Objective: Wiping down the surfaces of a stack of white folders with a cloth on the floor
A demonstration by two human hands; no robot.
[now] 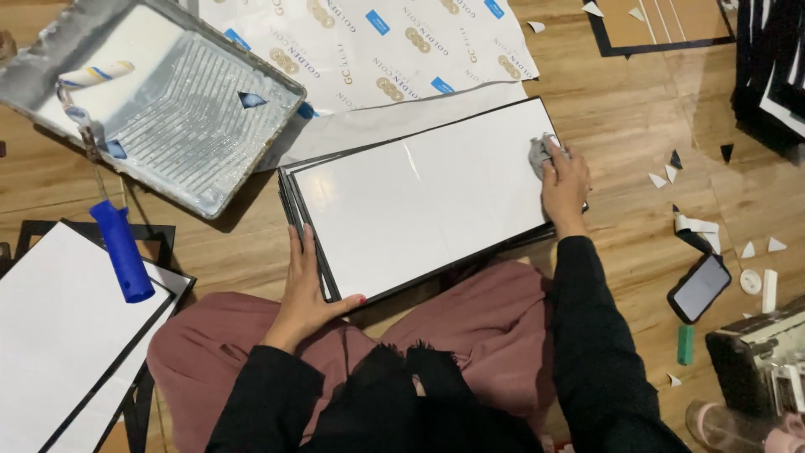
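Note:
A white rectangular board with a black border (pixel 419 197) lies on top of a stack of similar boards, resting across my lap and the wooden floor. My left hand (pixel 302 289) grips the board's near-left corner, thumb on top. My right hand (pixel 563 180) presses a crumpled grey cloth (pixel 539 153) against the board's far-right corner.
A grey paint tray (pixel 168 101) holding a small roller with a blue handle (pixel 122 250) sits at far left. Printed wrapping paper (pixel 369 42) lies behind the board. More white boards (pixel 59 335) lie at left. At right are a phone (pixel 699 288), paper scraps and a dark case (pixel 755 361).

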